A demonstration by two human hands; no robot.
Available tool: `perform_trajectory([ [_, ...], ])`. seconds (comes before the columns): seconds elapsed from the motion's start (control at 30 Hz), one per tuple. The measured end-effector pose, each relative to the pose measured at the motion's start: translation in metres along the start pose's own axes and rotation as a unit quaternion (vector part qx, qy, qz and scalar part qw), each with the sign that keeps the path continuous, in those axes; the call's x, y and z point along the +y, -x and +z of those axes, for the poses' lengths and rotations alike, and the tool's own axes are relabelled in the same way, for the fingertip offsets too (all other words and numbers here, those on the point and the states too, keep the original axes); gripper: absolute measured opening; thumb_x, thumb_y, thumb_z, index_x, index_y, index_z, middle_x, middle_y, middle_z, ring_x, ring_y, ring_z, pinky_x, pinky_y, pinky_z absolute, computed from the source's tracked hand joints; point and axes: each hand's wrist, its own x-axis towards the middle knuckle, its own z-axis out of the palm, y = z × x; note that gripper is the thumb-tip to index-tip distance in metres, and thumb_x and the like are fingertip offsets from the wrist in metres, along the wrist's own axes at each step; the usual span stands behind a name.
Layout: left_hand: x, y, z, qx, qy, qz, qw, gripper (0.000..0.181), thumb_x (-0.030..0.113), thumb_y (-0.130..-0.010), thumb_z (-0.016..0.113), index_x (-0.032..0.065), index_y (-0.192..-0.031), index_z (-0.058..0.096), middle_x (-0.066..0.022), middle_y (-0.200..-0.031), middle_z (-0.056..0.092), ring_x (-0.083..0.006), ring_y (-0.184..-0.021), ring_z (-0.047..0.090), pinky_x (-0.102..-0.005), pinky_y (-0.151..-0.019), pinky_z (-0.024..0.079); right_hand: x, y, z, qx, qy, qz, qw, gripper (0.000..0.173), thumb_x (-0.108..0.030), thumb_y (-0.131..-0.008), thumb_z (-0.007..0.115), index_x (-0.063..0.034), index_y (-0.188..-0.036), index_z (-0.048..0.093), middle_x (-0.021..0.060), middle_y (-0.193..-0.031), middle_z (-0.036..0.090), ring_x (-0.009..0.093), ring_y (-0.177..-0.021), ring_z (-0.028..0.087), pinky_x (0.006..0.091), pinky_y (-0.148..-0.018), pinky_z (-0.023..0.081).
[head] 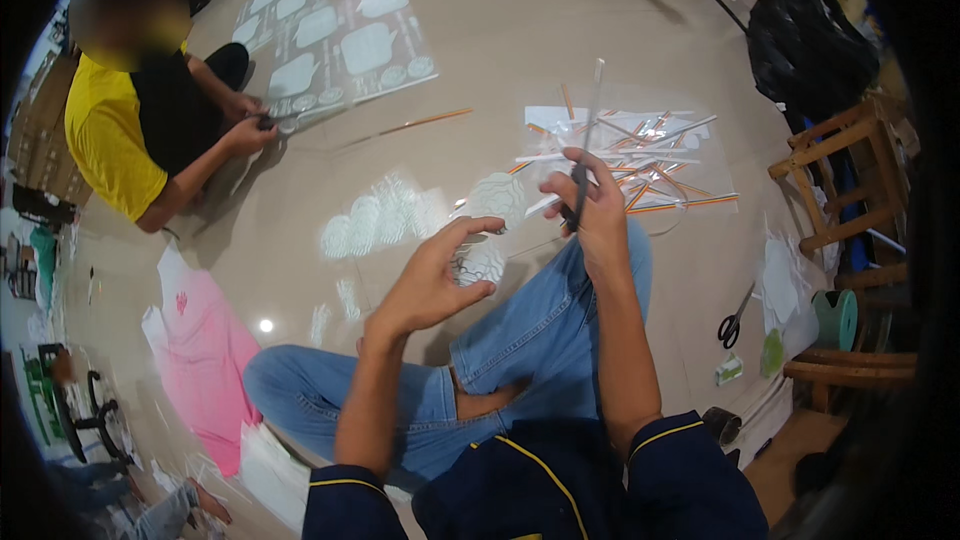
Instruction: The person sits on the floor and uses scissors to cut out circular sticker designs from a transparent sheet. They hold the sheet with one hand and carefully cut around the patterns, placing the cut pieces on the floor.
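My left hand (431, 270) curves its thumb and fingers around a clear round piece with white wavy lines (478, 264), gripping it near the edge. A similar wavy-lined round piece (498, 195) shows just beyond my fingertips. In my right hand (596, 214) is a pair of scissors with dark handles (579, 191), blades pointing up and away from me. Past that hand, striped and white strips (652, 146) lie heaped on a clear plastic sheet (720, 184). More wavy-lined pieces (386, 214) overlap in a row on the floor left of my hands.
A person in yellow and black (112, 135) sits at the left, hands on a printed clear sheet (345, 45). Pink fabric (202, 360) lies by my left knee. At the right are black-handled scissors (729, 330), a wooden stool (832, 172) and a black plastic bag (810, 37).
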Motion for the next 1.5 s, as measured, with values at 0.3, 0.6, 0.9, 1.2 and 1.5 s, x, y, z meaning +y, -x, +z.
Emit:
perform_trajectory([
  [0.3,-0.043,0.053,-0.022,-0.070,-0.081,-0.040,0.993,0.065,0.001,-0.074,0.079,0.0085,-0.136,0.062,-0.0078,-0.133,0.066,-0.0228,-0.116,0.065,-0.0359,-0.101,0.052,0.062,0.007,0.043,-0.212,0.092,0.073,0.970,0.053,-0.008,-0.079,0.085,-0.0042,-0.125,0.061,-0.0021,-0.079,0.064,0.005,-0.067,0.056,0.0220,-0.056,0.044],
  [0.6,-0.088,0.063,-0.025,0.219,0.275,-0.125,0.928,0.054,0.002,-0.087,0.078,0.0029,-0.138,0.062,-0.0092,-0.120,0.068,-0.0100,-0.091,0.064,-0.0238,-0.068,0.053,0.077,0.006,0.070,-0.065,0.012,0.053,0.996,0.051,-0.005,-0.082,0.081,-0.0043,-0.128,0.059,0.0039,-0.088,0.066,0.008,-0.069,0.060,0.0242,-0.048,0.051],
  [0.9,-0.094,0.057,-0.021,0.343,0.333,-0.044,0.877,0.065,0.000,-0.087,0.077,-0.0002,-0.147,0.052,-0.0130,-0.125,0.064,-0.0169,-0.110,0.065,-0.0307,-0.089,0.059,0.082,0.016,0.100,-0.030,-0.010,0.037,0.999,0.052,-0.005,-0.086,0.078,-0.0057,-0.132,0.054,0.0034,-0.089,0.064,0.007,-0.073,0.061,0.0234,-0.050,0.055],
  [1.2,-0.097,0.061,-0.013,0.357,0.260,-0.053,0.896,0.053,-0.005,-0.084,0.077,-0.0017,-0.136,0.063,-0.0139,-0.123,0.068,-0.0165,-0.097,0.070,-0.0274,-0.081,0.061,0.091,0.034,0.112,-0.027,-0.038,0.048,0.998,0.055,-0.006,-0.086,0.080,-0.0059,-0.134,0.055,0.0001,-0.087,0.063,0.005,-0.067,0.058,0.0214,-0.045,0.049],
  [1.5,-0.111,0.065,-0.030,0.392,0.231,-0.113,0.883,0.047,-0.003,-0.084,0.078,-0.0054,-0.129,0.065,-0.0149,-0.127,0.067,-0.0185,-0.098,0.071,-0.0299,-0.081,0.062,0.094,0.033,0.106,-0.087,0.004,0.075,0.993,0.056,-0.026,-0.093,0.078,-0.0037,-0.139,0.056,0.0053,-0.083,0.068,0.007,-0.059,0.060,0.0212,-0.042,0.041],
])
